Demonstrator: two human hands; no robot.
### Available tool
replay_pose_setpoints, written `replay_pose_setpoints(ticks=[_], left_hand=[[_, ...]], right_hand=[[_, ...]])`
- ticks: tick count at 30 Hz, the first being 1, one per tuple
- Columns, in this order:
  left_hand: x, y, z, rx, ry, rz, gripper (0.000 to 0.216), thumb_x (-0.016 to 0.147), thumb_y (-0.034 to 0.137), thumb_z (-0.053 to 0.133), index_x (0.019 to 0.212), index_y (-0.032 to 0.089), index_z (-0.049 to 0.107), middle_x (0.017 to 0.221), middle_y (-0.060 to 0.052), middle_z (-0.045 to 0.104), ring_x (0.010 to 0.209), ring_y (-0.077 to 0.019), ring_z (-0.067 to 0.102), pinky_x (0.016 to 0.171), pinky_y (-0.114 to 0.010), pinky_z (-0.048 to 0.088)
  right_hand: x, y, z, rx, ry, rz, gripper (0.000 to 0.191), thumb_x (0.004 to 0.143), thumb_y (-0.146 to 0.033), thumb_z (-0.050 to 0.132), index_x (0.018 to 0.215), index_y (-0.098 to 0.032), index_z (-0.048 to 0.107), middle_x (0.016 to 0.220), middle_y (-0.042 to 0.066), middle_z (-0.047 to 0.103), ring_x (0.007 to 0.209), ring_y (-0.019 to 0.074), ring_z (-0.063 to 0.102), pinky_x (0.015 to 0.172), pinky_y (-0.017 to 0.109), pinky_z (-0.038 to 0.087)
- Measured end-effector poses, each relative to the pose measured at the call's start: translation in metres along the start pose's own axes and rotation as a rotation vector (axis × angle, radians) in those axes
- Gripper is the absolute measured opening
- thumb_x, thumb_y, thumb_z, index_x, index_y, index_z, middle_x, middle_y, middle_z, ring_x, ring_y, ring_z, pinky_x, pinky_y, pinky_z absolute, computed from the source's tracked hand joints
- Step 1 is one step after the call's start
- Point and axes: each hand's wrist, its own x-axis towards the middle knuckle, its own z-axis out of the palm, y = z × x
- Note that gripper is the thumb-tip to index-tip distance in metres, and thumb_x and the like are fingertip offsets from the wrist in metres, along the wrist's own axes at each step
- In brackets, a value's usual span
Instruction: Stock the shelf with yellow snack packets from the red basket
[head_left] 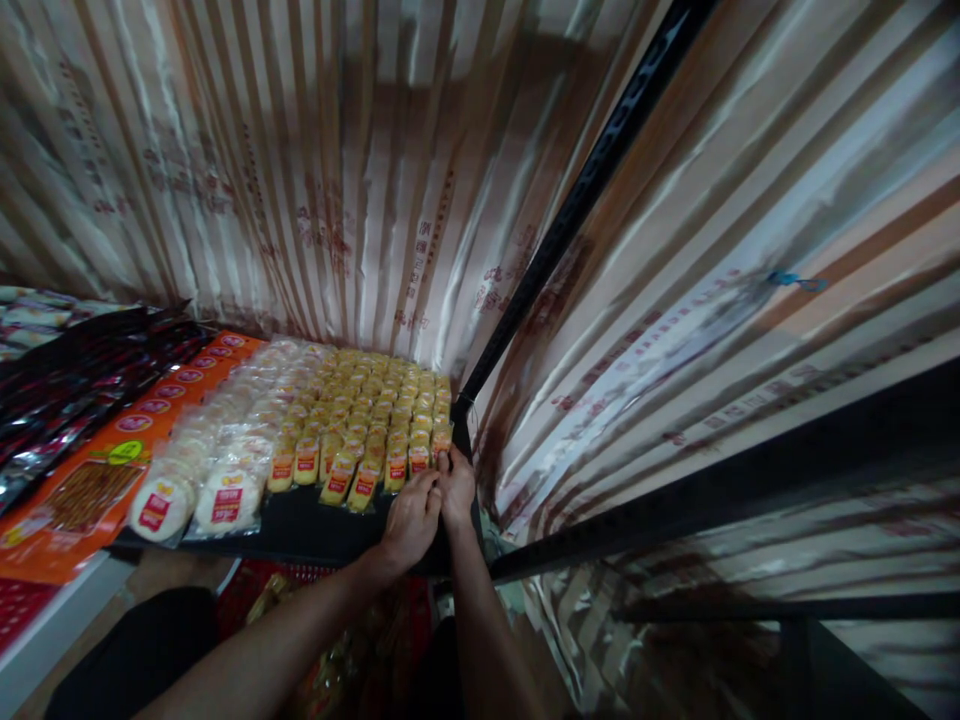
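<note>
My left hand (411, 518) and my right hand (457, 487) are close together at the front right corner of a dark shelf (300, 525). Upright rows of yellow snack bars (367, 400) in clear wrappers with red labels fill this end. My right fingers are bent against the front of the rightmost snack bar (441, 436); their grip on it is partly hidden. Curled inward, my left fingers meet beside the right hand, and whatever they pinch does not show. Two snack bars (352, 482) lean forward at the front of the rows.
Left of the bars are wrapped white round crackers (227, 500), an orange snack package (97, 490) and dark shiny packets (67, 390). A black post (555, 240) rises at the corner before striped sheeting (360, 180). Below sits a red basket (255, 585) with yellow packets.
</note>
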Motion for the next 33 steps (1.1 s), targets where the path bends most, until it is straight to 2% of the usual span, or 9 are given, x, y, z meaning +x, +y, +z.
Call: replay_pose_setpoints(ticks=[5, 8, 12, 16, 21, 26, 28, 30, 33], left_hand=[[0.003, 0.003, -0.005, -0.013, -0.011, -0.058, 0.037, 0.085, 0.019, 0.035, 0.114, 0.014, 0.057, 0.119, -0.010, 0.061, 0.112, -0.0189, 0.056, 0.101, -0.035, 0.042], [0.005, 0.004, -0.008, -0.024, -0.023, -0.054, 0.036, 0.084, 0.018, 0.036, 0.112, 0.016, 0.058, 0.117, -0.008, 0.062, 0.110, -0.0178, 0.056, 0.100, -0.033, 0.043], [0.001, 0.006, -0.011, -0.030, -0.016, -0.038, 0.036, 0.082, 0.014, 0.038, 0.110, 0.017, 0.060, 0.114, -0.008, 0.064, 0.109, -0.0184, 0.056, 0.100, -0.034, 0.042], [-0.018, 0.009, -0.015, -0.064, -0.006, -0.021, 0.034, 0.080, 0.012, 0.038, 0.103, 0.017, 0.061, 0.106, -0.007, 0.065, 0.101, -0.0170, 0.059, 0.095, -0.031, 0.045], [-0.062, 0.004, -0.024, -0.118, 0.013, -0.008, 0.034, 0.079, 0.012, 0.034, 0.096, 0.016, 0.063, 0.094, -0.007, 0.066, 0.090, -0.0165, 0.060, 0.085, -0.028, 0.047], [-0.120, -0.015, -0.043, -0.148, -0.024, -0.021, 0.035, 0.085, 0.018, 0.029, 0.090, 0.018, 0.064, 0.090, -0.007, 0.067, 0.086, -0.0165, 0.061, 0.081, -0.027, 0.047], [-0.143, -0.029, -0.051, -0.137, -0.084, -0.063, 0.036, 0.086, 0.021, 0.030, 0.095, 0.020, 0.065, 0.096, -0.008, 0.068, 0.091, -0.0171, 0.061, 0.087, -0.028, 0.046], [-0.162, -0.050, -0.056, -0.085, -0.173, -0.115, 0.037, 0.084, 0.019, 0.033, 0.105, 0.021, 0.063, 0.112, -0.008, 0.065, 0.106, -0.0184, 0.057, 0.098, -0.030, 0.041], [-0.186, -0.092, -0.059, 0.145, -0.421, -0.337, 0.042, 0.074, 0.013, 0.042, 0.112, 0.016, 0.061, 0.114, -0.013, 0.064, 0.106, -0.0235, 0.059, 0.096, -0.035, 0.042]], right_hand=[[0.000, 0.001, 0.003, -0.042, -0.017, -0.011, 0.040, 0.086, -0.036, 0.036, 0.101, -0.014, 0.065, 0.098, 0.012, 0.068, 0.089, 0.0209, 0.061, 0.084, 0.033, 0.044], [-0.001, -0.001, 0.001, -0.045, -0.011, -0.011, 0.044, 0.087, -0.038, 0.034, 0.108, -0.012, 0.063, 0.106, 0.015, 0.066, 0.097, 0.0225, 0.060, 0.088, 0.034, 0.043], [-0.007, -0.005, -0.004, -0.060, 0.019, 0.065, 0.057, 0.085, -0.041, 0.036, 0.121, -0.001, 0.054, 0.117, 0.024, 0.060, 0.109, 0.0286, 0.056, 0.093, 0.040, 0.041], [-0.025, -0.013, -0.011, -0.034, 0.099, 0.111, 0.057, 0.083, -0.041, 0.038, 0.122, -0.001, 0.052, 0.119, 0.024, 0.058, 0.111, 0.0305, 0.054, 0.095, 0.043, 0.039], [-0.082, -0.035, -0.020, 0.191, 0.130, 0.102, 0.049, 0.087, -0.043, 0.034, 0.120, -0.011, 0.051, 0.113, 0.016, 0.062, 0.106, 0.0230, 0.057, 0.090, 0.036, 0.043], [-0.167, -0.050, -0.020, 0.329, -0.046, 0.137, 0.046, 0.088, -0.047, 0.032, 0.112, -0.015, 0.055, 0.099, 0.012, 0.067, 0.089, 0.0194, 0.064, 0.079, 0.030, 0.049], [-0.197, -0.046, -0.011, 0.273, -0.145, 0.151, 0.043, 0.088, -0.045, 0.031, 0.106, -0.017, 0.059, 0.100, 0.011, 0.068, 0.095, 0.0207, 0.063, 0.085, 0.033, 0.048], [-0.220, -0.042, 0.005, 0.171, -0.265, 0.164, 0.041, 0.087, -0.040, 0.030, 0.102, -0.019, 0.062, 0.104, 0.012, 0.068, 0.099, 0.0228, 0.063, 0.090, 0.037, 0.047], [-0.240, -0.043, 0.025, -0.025, -0.556, 0.154, 0.034, 0.080, -0.027, 0.038, 0.091, -0.019, 0.069, 0.095, 0.013, 0.071, 0.093, 0.0279, 0.066, 0.087, 0.043, 0.048]])
